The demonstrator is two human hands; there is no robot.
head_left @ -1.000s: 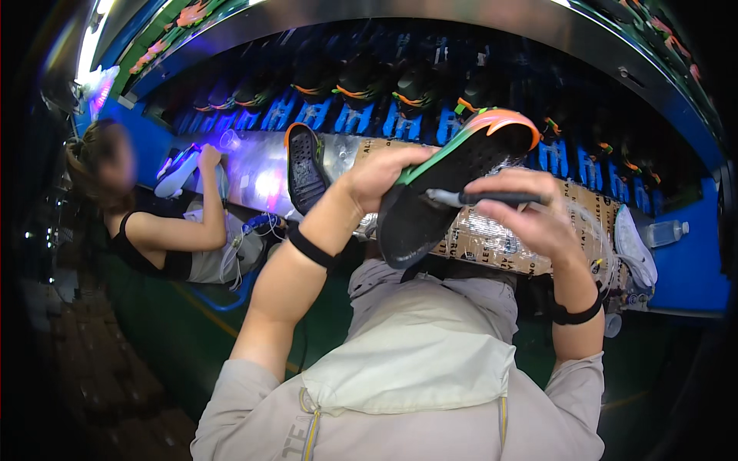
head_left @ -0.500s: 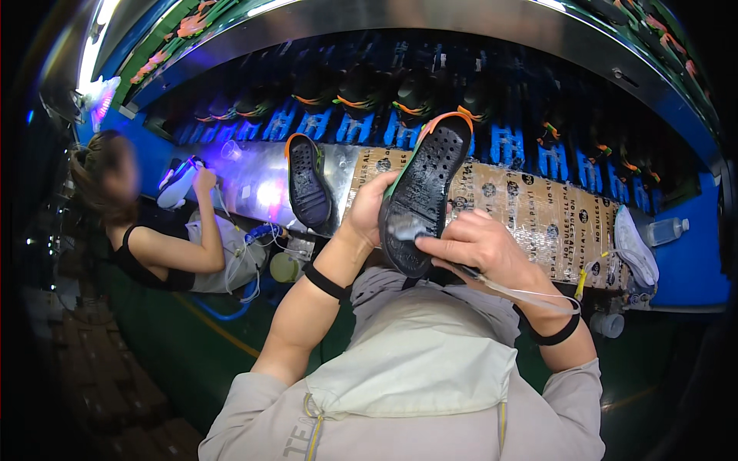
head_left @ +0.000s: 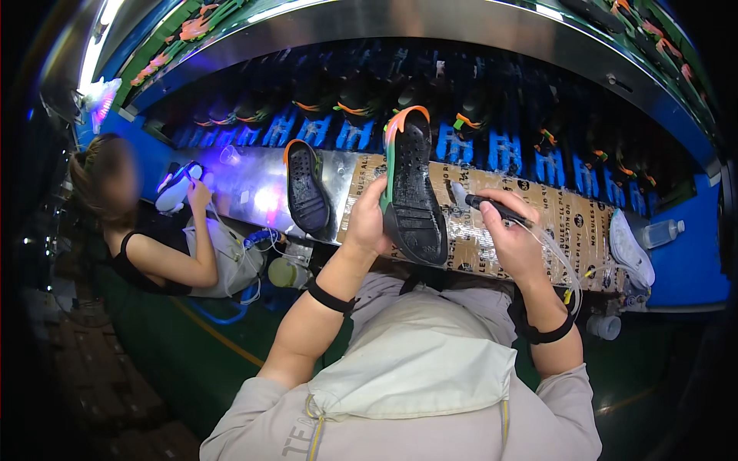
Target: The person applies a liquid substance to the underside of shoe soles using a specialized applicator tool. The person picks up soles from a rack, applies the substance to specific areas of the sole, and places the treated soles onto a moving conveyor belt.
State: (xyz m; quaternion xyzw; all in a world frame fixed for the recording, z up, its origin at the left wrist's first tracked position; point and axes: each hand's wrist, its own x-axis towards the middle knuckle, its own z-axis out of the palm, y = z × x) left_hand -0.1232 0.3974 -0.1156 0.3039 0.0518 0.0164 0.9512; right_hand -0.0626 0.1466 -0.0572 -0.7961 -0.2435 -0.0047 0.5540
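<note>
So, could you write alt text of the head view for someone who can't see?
A person's left hand holds a black shoe sole with green and orange edging; the right hand holds a black-handled brush, to the sole's right. A second sole rests on the metal bench, and a co-worker is at the left.

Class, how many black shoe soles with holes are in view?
2: the held sole in the left hand, the second sole on the metal worktop; others may be hidden.
</note>
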